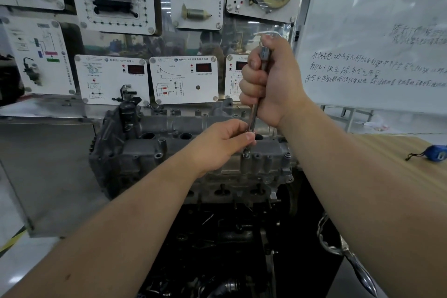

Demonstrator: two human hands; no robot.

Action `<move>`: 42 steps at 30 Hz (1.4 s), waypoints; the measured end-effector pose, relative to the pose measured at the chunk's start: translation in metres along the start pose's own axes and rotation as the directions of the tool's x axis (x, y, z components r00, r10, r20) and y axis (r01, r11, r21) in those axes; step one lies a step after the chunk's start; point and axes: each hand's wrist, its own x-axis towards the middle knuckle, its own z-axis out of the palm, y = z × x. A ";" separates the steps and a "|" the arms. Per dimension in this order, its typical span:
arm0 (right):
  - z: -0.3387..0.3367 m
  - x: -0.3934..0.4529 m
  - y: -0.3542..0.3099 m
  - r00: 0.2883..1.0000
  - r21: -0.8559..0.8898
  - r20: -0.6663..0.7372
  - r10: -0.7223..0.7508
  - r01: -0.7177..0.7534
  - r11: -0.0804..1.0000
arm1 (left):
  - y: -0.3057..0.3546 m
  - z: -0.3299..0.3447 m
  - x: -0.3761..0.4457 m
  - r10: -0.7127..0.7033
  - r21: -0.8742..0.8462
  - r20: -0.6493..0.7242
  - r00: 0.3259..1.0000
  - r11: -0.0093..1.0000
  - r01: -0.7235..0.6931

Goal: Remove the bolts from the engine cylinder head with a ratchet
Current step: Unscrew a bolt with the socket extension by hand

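Head view, entry 1: your right hand (268, 84) has its grip wrapped fully round the ratchet (257, 101), a slim bright-steel tool held nearly upright, its knurled handle end showing above your fist at 12 o'clock. Your left hand (225, 143) pinches the lower shaft between thumb and fingertips, steadying it just above a bolt (246, 153) at the near edge of the cylinder head (169, 150).

Entry 2: the cylinder head, dull grey cast aluminium, rough-skinned, with round dark bores and raised bosses, sits at frame centre on a dark engine block (217, 237).

Entry 3: step judged in hand: seating or spinning the tool on that bolt. The next move likely calls for keeping the shaft square while you turn.

Entry 4: a blue tape measure (435, 152) lies on the wooden counter (387, 152) at 3 o'clock.
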 end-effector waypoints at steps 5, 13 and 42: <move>0.008 0.000 -0.004 0.982 -0.200 -0.191 -0.007 -0.032 0.979 | 0.000 0.001 0.002 -0.004 0.062 -0.070 0.998 0.998 0.008; 0.020 0.001 -0.012 0.931 -0.240 -0.317 -0.181 0.106 0.965 | 0.004 0.003 0.000 0.003 0.072 -0.028 1.000 0.997 -0.001; 0.024 0.002 -0.011 0.931 -0.362 -0.344 -0.120 -0.013 0.932 | 0.001 0.008 0.000 0.018 0.087 -0.128 0.992 0.996 -0.006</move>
